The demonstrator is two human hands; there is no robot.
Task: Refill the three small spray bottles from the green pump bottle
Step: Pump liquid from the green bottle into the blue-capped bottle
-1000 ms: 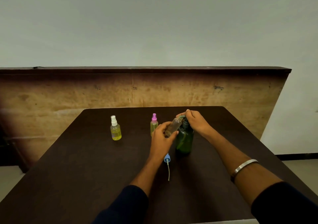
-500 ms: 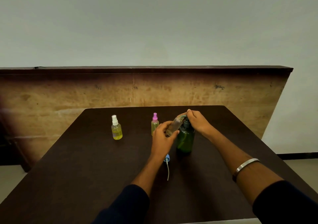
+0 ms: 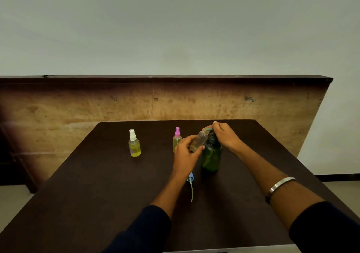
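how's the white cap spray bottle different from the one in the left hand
The white-capped bottle stands upright on the table, untouched; the uncapped bottle is tilted in the left hand. The white-capped bottle keeps its sprayer and shows yellow liquid; the uncapped bottle looks nearly empty. Both are small and clear.

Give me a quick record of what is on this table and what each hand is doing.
left hand: holds the uncapped bottle tilted at the pump spout
right hand: on the pump head of the green pump bottle
white-capped bottle: upright, yellow liquid inside
pink-capped bottle: upright, behind the left hand
blue spray cap: lying on the table, tube attached
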